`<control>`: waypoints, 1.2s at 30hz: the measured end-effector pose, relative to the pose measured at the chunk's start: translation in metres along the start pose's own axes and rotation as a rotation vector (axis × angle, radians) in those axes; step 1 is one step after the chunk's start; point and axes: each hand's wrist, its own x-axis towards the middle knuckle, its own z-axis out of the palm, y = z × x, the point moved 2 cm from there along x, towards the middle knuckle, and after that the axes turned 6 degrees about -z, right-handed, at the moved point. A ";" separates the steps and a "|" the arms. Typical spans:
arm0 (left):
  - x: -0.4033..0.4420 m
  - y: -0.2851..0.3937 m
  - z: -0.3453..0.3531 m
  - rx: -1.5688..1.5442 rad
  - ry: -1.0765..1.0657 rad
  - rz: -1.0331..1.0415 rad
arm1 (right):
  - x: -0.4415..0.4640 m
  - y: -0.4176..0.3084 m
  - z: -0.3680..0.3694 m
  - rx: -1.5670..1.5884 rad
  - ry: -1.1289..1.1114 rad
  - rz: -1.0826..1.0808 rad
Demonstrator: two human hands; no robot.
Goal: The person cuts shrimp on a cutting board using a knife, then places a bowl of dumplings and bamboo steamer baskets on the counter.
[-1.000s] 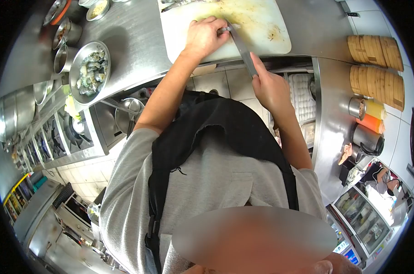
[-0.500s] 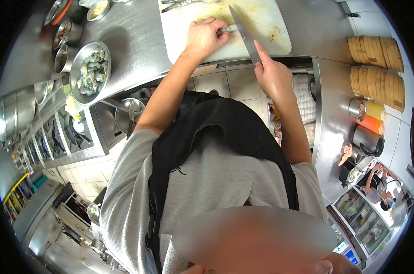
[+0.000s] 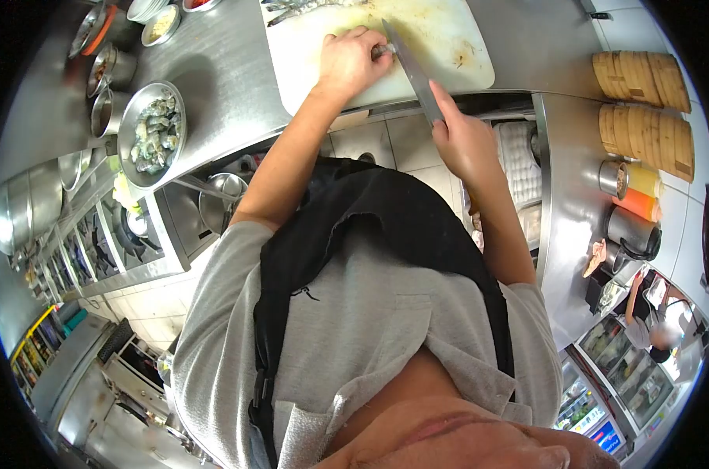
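Note:
A white cutting board [image 3: 440,70] lies on the steel counter, marked with brown and yellow stains. On it rests my left hand [image 3: 350,62], its fingers curled over a small grey shrimp [image 3: 386,49]; most of the shrimp is hidden under the fingers. My right hand [image 3: 464,141] grips a knife [image 3: 413,69] near the board's front edge, index finger stretched along the blade. The blade lies slanted beside the shrimp, its tip toward the far side; whether it touches the shrimp I cannot tell. Unpeeled shrimps [image 3: 311,8] lie at the board's far left edge.
Left of the board stands a steel bowl [image 3: 125,160] of shrimps. Beyond it are steel pots [image 3: 120,66] and a small bowl of chopped yellowish food [image 3: 161,25]. Bamboo steamers [image 3: 644,141] and sauce bottles [image 3: 636,205] line the right counter. Another person [image 3: 644,320] is at lower right.
My right hand and the knife have shifted slightly down and left, the blade now closer to the left fingers. My left hand stays on the shrimp. The whole view has tilted a little.

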 end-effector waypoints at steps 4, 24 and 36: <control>0.002 -0.002 0.000 -0.018 -0.003 0.016 | -0.021 0.003 -0.001 0.072 0.006 -0.016; 0.004 -0.003 0.001 -0.061 -0.022 0.036 | 0.020 0.022 0.016 0.226 0.100 -0.073; 0.002 -0.009 -0.010 -0.045 -0.126 -0.030 | -0.008 0.056 0.017 1.031 -0.096 0.318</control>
